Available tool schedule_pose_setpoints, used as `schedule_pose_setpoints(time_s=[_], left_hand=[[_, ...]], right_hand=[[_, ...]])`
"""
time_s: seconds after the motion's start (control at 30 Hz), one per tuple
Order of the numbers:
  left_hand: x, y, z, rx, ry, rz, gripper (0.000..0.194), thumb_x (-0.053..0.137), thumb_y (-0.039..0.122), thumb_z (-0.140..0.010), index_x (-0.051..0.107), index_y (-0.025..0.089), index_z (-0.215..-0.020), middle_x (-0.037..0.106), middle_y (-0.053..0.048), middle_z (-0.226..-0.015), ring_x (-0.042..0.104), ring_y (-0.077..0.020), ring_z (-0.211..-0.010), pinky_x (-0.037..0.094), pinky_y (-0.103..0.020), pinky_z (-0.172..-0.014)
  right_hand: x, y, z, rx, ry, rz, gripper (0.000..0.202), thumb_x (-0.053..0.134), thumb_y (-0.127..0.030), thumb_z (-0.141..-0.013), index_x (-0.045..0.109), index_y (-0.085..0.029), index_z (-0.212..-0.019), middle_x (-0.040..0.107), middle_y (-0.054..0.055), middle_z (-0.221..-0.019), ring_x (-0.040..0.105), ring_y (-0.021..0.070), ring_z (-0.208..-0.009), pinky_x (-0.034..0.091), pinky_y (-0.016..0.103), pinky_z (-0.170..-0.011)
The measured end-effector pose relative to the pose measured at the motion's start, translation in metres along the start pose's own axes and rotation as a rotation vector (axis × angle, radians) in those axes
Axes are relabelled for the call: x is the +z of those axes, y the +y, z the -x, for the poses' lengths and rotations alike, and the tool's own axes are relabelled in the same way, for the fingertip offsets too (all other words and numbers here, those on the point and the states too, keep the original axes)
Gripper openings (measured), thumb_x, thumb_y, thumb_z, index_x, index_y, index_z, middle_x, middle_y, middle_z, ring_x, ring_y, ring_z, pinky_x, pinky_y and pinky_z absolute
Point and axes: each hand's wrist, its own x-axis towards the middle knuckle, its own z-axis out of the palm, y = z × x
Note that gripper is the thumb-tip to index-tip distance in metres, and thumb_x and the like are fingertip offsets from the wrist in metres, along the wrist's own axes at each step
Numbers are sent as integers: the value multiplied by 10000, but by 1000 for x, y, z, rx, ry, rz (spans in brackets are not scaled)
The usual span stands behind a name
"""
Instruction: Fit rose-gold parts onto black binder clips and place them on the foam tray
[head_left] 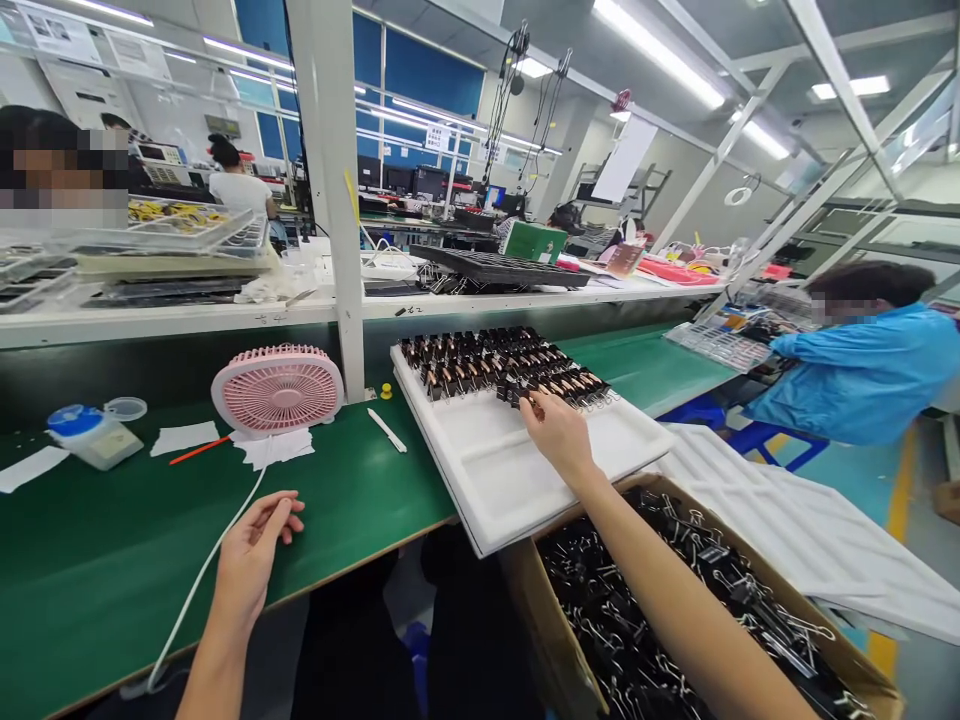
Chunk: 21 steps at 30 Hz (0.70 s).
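Over the white foam tray (pixel 495 490), my right hand (pixel 559 435) pinches a black binder clip (pixel 513 390) at the front edge of the clip rows. Several rows of black binder clips (pixel 469 350) with small copper-coloured pieces among them fill the tray's far half. Whether the pinched clip grips one of those pieces cannot be seen. My left hand (pixel 259 540) hovers near the front edge of the green table, fingers loosely bent and apart, holding nothing.
A cardboard box (pixel 559 610) of loose binder clips stands below my right arm. On the table are a pink fan (pixel 279 390) with a white cable, a white pen (pixel 387 430) and a blue-lidded bottle (pixel 94 437). A person in blue (pixel 862 370) sits at the right.
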Motion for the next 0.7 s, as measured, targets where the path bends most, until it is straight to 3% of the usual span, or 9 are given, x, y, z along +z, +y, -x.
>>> schedule_pose_setpoints(time_s=[0.1,0.2,0.47,0.6,0.7], left_hand=[[1,0,0,-8,-5,-2,452,809,553,-806,751,160,-1023,730,-87,-917,623,-187,-723,501,-275,-593],[1,1,1,-10,-5,-3,449,805,550,-812,748,164,-1034,732,-87,-933,625,-187,-733,500,-275,-601],[0,3,1,-11,-4,-14,446,804,544,-813,749,159,-1029,730,-95,-935,625,-196,-737,496,-285,-600],[1,3,1,-17,14,-4,437,815,537,-800,752,159,-1010,728,-95,-920,624,-197,-724,498,-290,-594],[2,2,2,-6,6,-12,423,809,525,-810,752,160,-1016,730,-98,-917,621,-197,-718,493,-293,-593]], right_hand=[[-2,-3,6,24,-90,81,258,580,-326,-1013,722,-153,-1141,734,87,-968,662,282,-932,462,342,-712],[-5,-3,13,21,-138,127,177,651,-318,-978,718,-164,-1033,710,86,-985,634,291,-1005,468,343,-722],[-9,-3,14,76,-207,72,201,659,-366,-938,671,-176,-1002,654,102,-1084,628,280,-996,448,320,-673],[-26,1,20,59,-43,-95,327,599,-488,-939,668,-183,-1035,674,94,-1067,627,233,-835,426,313,-651],[-45,17,40,162,214,-191,368,556,-529,-940,649,-181,-864,665,61,-825,594,208,-699,430,323,-670]])
